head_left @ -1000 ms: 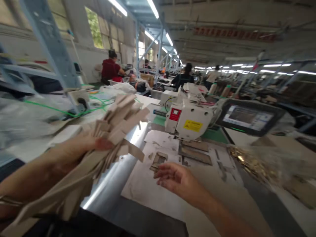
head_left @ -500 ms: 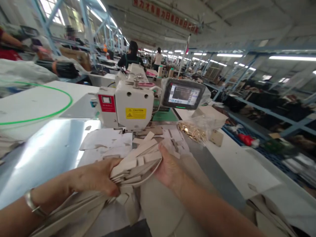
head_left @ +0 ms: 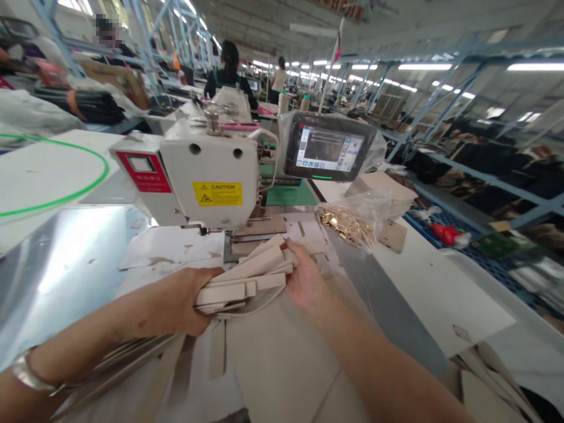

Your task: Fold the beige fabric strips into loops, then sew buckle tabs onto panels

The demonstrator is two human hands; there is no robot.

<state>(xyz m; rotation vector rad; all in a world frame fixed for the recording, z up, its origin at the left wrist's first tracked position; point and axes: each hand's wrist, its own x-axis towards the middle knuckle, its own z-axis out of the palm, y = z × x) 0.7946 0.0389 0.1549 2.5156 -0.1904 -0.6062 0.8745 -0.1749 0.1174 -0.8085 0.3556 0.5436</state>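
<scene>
A loose bundle of beige strips (head_left: pixel 247 276), flat and leather-like, spans the space between my two hands. My left hand (head_left: pixel 187 299) is closed round its left end, with a metal bangle on the wrist. At the right end, my right hand (head_left: pixel 304 279) grips the strips with its thumb on top; its other fingers are mostly hidden. Below the bundle lies a large beige panel (head_left: pixel 273 352), and more long beige strips (head_left: pixel 154 376) spread under my left forearm. Just beyond stands the head of a white sewing machine (head_left: pixel 176 170) with a yellow caution label.
A lit control screen (head_left: pixel 328 150) is mounted right of the machine. A clear bag of gold-coloured metal pieces (head_left: pixel 348 226) lies on the right of the table. Green cord (head_left: pixel 94 185) curves across the left tabletop. More beige pieces (head_left: pixel 489 382) sit at lower right. Co-workers are farther back.
The strips between my hands lie more evenly stacked than before. My view has moved closer to the machine and tilted down; both hands keep hold of the bundle.
</scene>
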